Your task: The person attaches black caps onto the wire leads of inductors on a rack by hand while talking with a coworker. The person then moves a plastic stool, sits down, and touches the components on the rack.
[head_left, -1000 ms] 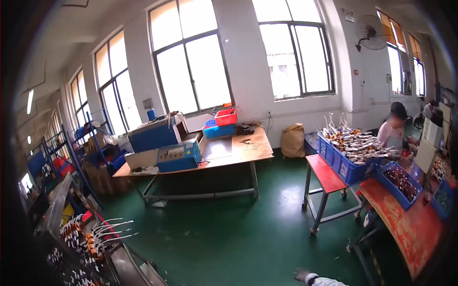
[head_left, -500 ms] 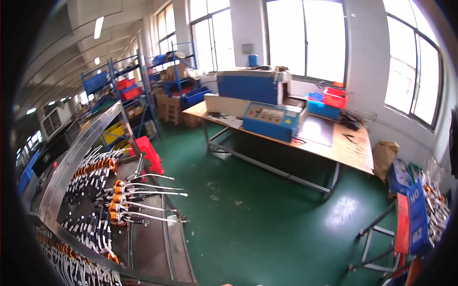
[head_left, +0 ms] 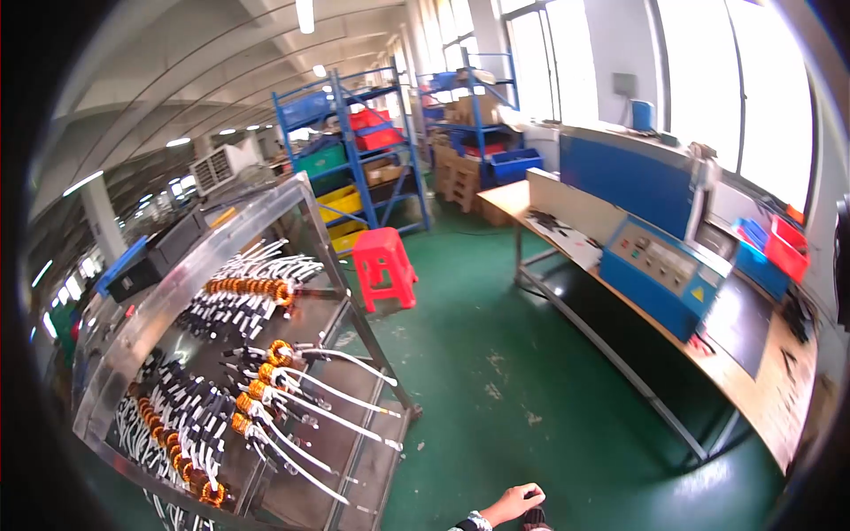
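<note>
My left hand (head_left: 516, 502), bare below a patterned cuff, is low at the bottom centre. Its fingers are curled together, and no held object shows. My right hand is not seen; a small dark shape beside the left hand is too unclear to name. To the left stands a metal rack (head_left: 332, 257) bearing rows of orange wound coils (head_left: 252, 288) with black and white leads. A nearer group of coils (head_left: 258, 389) has long white wires (head_left: 341, 413) reaching over the rack's right side. My left hand is apart from the rack.
A red stool (head_left: 383, 268) stands beyond the rack, before blue shelving (head_left: 354, 168) with bins. A long table (head_left: 761, 389) on the right holds a blue control box (head_left: 660, 274) and a red bin (head_left: 785, 248). Green floor (head_left: 478, 354) lies between.
The view has swung left, bringing the rack, stool and shelving further into sight; the red bench and seated person have left it. My left hand has come into view at the bottom.
</note>
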Available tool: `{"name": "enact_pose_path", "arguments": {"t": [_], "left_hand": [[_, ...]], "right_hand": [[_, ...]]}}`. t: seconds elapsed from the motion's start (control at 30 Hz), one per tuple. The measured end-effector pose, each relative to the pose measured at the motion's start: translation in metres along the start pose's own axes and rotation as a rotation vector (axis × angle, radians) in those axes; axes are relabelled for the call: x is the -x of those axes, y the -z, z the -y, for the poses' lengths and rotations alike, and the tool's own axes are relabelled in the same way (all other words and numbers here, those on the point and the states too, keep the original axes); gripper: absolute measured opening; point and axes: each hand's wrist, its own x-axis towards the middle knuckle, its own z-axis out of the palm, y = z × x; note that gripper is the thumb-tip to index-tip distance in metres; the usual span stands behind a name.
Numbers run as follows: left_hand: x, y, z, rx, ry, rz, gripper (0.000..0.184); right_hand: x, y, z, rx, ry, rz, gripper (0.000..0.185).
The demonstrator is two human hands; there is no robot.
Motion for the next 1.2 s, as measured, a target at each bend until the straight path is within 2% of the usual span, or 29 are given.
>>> {"name": "enact_pose_path", "arguments": {"t": [0.1, 0.2, 0.23, 0.3, 0.33, 0.37, 0.4, 0.43, 0.47, 0.5, 0.53, 0.57, 0.6, 0.67, 0.73, 0.77, 0.8, 0.87, 0.93, 1.03, 1.13, 1.2], "left_hand": [[-0.048, 0.028, -0.031, -0.074, -0.075, 0.042, 0.024], [-0.098, 0.054, -0.048, -0.009, -0.048, -0.033, 0.024], [-0.111, 0.059, -0.047, 0.007, -0.041, -0.055, 0.024], [-0.145, 0.069, -0.042, 0.058, -0.119, -0.118, 0.024], [-0.163, 0.077, -0.033, 0.054, -0.113, -0.067, 0.023], [-0.175, 0.089, -0.042, 0.036, -0.140, -0.106, 0.021], [-0.184, 0.100, -0.048, 0.017, -0.162, -0.141, 0.019], [-0.206, 0.114, -0.034, -0.124, -0.241, -0.145, 0.019], [-0.234, 0.141, -0.026, -0.127, -0.252, -0.157, 0.019], [-0.261, 0.160, -0.019, -0.051, -0.227, -0.160, 0.020], [-0.280, 0.172, -0.015, 0.034, -0.196, -0.160, 0.022], [-0.290, 0.192, -0.025, 0.096, -0.173, -0.234, 0.022], [-0.309, 0.205, -0.015, 0.281, -0.211, -0.289, 0.020], [-0.305, 0.261, -0.056, 0.605, 0.132, -0.108, 0.021], [-0.323, 0.284, -0.034, 0.960, 0.016, -0.118, 0.028], [-0.336, 0.293, -0.013, 1.025, -0.017, -0.100, 0.037], [-0.343, 0.299, -0.007, 1.031, -0.011, -0.115, 0.037], [-0.353, 0.311, 0.004, 1.134, -0.019, -0.252, 0.039], [-0.362, 0.338, 0.015, 1.153, 0.003, -0.219, 0.040], [-0.368, 0.392, 0.016, 1.121, 0.012, -0.383, 0.040], [-0.359, 0.441, 0.021, 0.997, 0.044, -0.612, 0.037], [-0.349, 0.470, 0.019, 0.958, 0.050, -0.661, 0.033]], "right_hand": [[-0.121, 0.081, 0.056, -0.128, 0.065, -0.178, 0.016], [-0.235, 0.136, 0.173, -0.384, 0.330, -0.318, 0.015], [-0.252, 0.150, 0.232, -0.437, 0.440, -0.324, 0.015], [-0.166, 0.205, 0.400, -0.533, 0.581, -0.209, 0.009], [-0.194, 0.197, 0.428, -0.473, 0.731, -0.256, 0.007], [-0.238, 0.182, 0.441, -0.320, 0.994, -0.245, 0.008], [-0.195, 0.196, 0.492, -0.576, 0.655, 0.046, 0.008], [-0.213, 0.187, 0.504, -0.745, 0.600, 0.267, 0.013], [-0.251, 0.166, 0.496, -0.774, 0.347, 0.328, 0.017], [-0.317, 0.139, 0.465, -0.277, 0.660, 0.211, 0.018], [-0.326, 0.133, 0.453, -0.196, 0.761, 0.202, 0.022], [-0.279, 0.163, 0.476, -0.002, 0.616, 0.272, 0.026], [-0.287, 0.162, 0.461, 0.123, 0.580, 0.299, 0.025], [-0.301, 0.165, 0.437, 0.220, 0.505, 0.330, 0.023], [-0.323, 0.172, 0.428, 0.277, 0.427, 0.348, 0.022], [-0.333, 0.175, 0.427, 0.291, 0.397, 0.354, 0.021], [-0.345, 0.176, 0.428, 0.297, 0.371, 0.362, 0.020], [-0.375, 0.176, 0.438, 0.294, 0.336, 0.377, 0.019], [-0.402, 0.170, 0.451, 0.287, 0.308, 0.398, 0.018], [-0.459, 0.170, 0.494, 0.274, 0.312, 0.426, 0.016], [-0.535, 0.181, 0.563, 0.229, 0.353, 0.445, 0.014], [-0.596, 0.188, 0.629, 0.128, 0.399, 0.435, 0.014]]}}
